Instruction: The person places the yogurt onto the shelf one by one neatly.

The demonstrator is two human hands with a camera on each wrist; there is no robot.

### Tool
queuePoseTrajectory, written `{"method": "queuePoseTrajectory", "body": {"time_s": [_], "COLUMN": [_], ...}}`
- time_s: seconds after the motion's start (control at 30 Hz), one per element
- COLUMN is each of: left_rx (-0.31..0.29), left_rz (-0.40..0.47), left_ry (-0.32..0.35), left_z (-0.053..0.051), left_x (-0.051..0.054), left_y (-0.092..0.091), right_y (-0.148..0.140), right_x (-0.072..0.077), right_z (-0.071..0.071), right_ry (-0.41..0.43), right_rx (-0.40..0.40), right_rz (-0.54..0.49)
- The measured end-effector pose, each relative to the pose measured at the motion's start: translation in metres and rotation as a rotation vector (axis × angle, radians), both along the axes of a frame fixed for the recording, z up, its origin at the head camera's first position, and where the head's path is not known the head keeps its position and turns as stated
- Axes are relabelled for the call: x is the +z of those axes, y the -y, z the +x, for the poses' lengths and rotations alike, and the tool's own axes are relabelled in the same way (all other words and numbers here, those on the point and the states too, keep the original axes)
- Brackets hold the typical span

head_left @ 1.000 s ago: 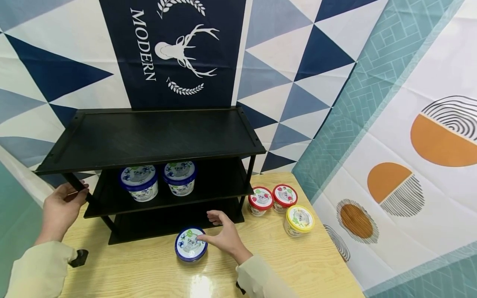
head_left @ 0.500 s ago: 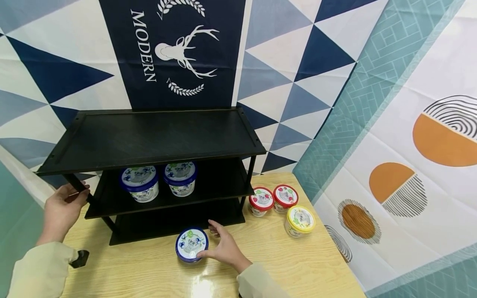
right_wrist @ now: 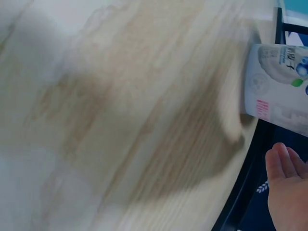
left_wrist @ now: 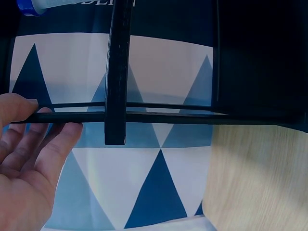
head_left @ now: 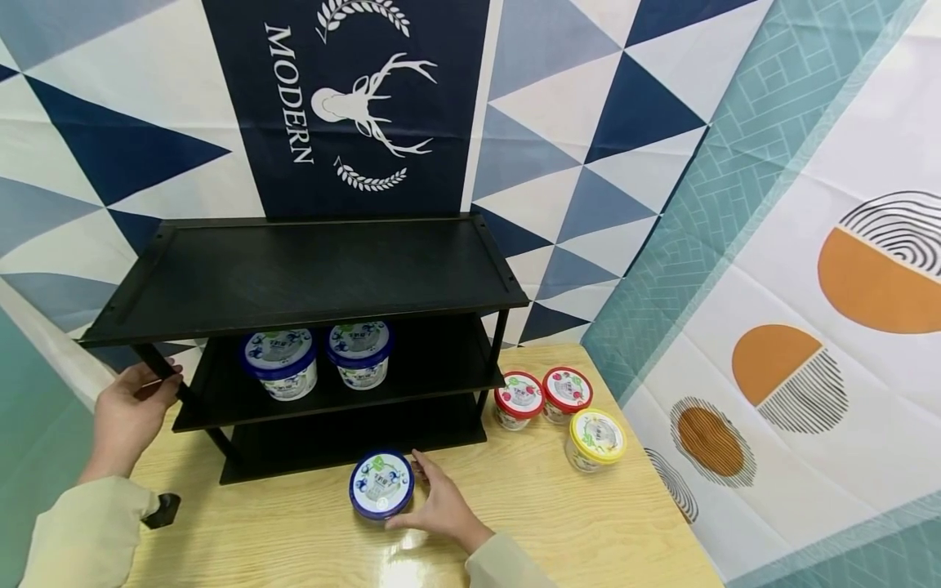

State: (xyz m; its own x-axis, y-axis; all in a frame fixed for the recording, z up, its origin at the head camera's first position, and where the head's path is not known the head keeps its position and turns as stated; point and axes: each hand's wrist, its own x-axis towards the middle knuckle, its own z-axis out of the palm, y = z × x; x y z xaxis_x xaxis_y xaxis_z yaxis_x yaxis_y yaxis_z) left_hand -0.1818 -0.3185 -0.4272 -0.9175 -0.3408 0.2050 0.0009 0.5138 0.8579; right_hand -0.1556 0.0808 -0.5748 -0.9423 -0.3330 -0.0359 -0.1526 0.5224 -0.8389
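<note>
My left hand (head_left: 131, 412) grips the left front post (head_left: 154, 361) of a black three-tier shelf rack (head_left: 331, 269). In the left wrist view the thumb and fingers of that hand (left_wrist: 29, 159) close round the thin black bar (left_wrist: 77, 117). A blue-lidded tub (head_left: 381, 484) with blueberry print stands upright on the table before the lowest tier. Beside its right side is my right hand (head_left: 441, 506), thumb toward the near edge of the lid. In the right wrist view, straight fingers of this hand (right_wrist: 288, 192) show apart from the tub (right_wrist: 279, 91); its thumb is hidden.
Two more blue-lidded tubs, one left (head_left: 279, 359) and one right (head_left: 359, 351), sit on the middle tier. Right of the rack stand two red-lidded tubs (head_left: 519, 396) and a yellow-lidded tub (head_left: 596, 437) on the wooden table (head_left: 573, 531). Patterned cloth (head_left: 559, 122) hangs behind.
My right hand has drawn back from over the lid to the tub's right side, nearer the table's front. My left hand keeps its grip on the post; the tub stays in place.
</note>
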Motion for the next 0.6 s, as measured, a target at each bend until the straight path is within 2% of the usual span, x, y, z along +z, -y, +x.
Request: {"method": "queuePoseTrajectory", "body": {"time_s": [0.37, 0.6], "left_rx": [-0.008, -0.001], "left_rz": [-0.002, -0.013], "left_ry": [0.0, 0.002], "left_z": [0.0, -0.001], "left_x": [-0.001, -0.001], "left_y": [0.002, 0.001], "right_y": [0.006, 0.012], "right_x": [-0.013, -0.021], "right_z": [0.001, 0.0], "right_ry": [0.025, 0.031], "right_rx": [0.017, 0.044], "right_rz": [-0.021, -0.085]}}
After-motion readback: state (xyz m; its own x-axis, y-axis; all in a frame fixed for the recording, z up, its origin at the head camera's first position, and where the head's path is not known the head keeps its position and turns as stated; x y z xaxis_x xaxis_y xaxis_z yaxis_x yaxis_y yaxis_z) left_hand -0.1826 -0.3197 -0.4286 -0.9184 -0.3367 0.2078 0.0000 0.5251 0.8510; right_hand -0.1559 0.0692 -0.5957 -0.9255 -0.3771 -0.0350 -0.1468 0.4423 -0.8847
